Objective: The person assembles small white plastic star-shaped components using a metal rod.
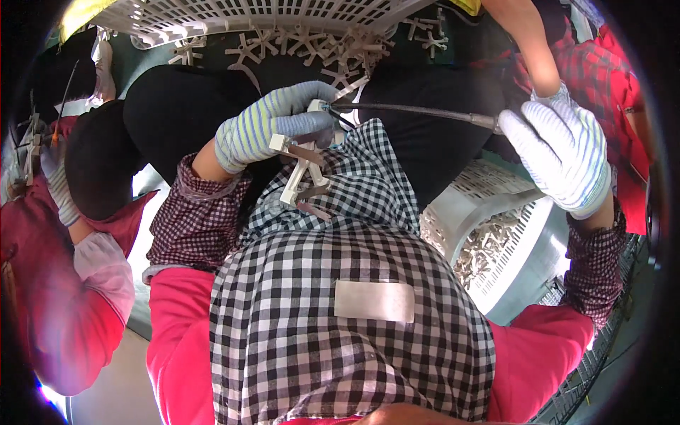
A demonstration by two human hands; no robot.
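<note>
My left hand [276,120], in a striped knit glove, is closed round a white branched plastic part [304,173] above my lap. Several arms of the part stick out below and beyond the fingers. A long, thin dark rod-like tool [418,110] reaches across from the right, its far tip at the part by my left fingers. My right hand [563,152], gloved likewise, is wrapped round the tool's handle end. That handle is mostly hidden in the glove, so I cannot tell whether the tool is a file.
A white slotted basket [248,20] stands ahead, with a heap of similar white parts [312,46] on the floor before it. Another white basket [453,202] holding parts is at my right. Co-workers sit close: a gloved hand [60,188] at left, a red plaid sleeve [609,88] at right.
</note>
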